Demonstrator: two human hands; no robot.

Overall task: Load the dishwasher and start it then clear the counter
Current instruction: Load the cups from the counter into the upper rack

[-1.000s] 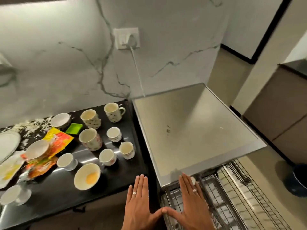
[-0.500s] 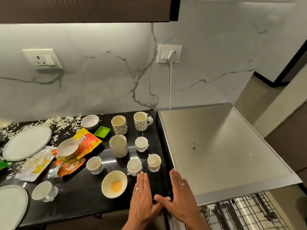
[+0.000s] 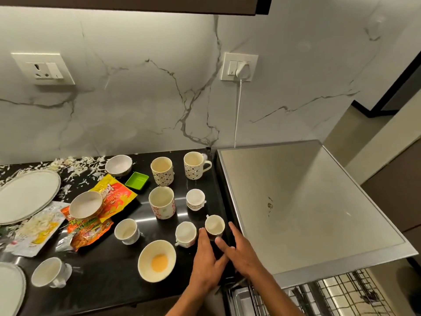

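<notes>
Black counter (image 3: 109, 286), lower centre of the frame — both hands flank a small teacup (image 3: 214, 226) beside the steel dishwasher top (image 3: 307, 201). Left hand (image 3: 206, 258) and right hand (image 3: 241, 254) reach with fingers straight, grasping nothing — dishwasher rack (image 3: 330, 297) sits lower right.

A white marble wall (image 3: 136, 106) with grey veins rises behind everything. On it sit a white socket plate (image 3: 43, 69) at the left and a second switch plate (image 3: 239, 67) holding a white plug (image 3: 243, 70), whose cord (image 3: 237, 115) hangs straight down. A dark cabinet underside (image 3: 136, 4) spans the top.
</notes>
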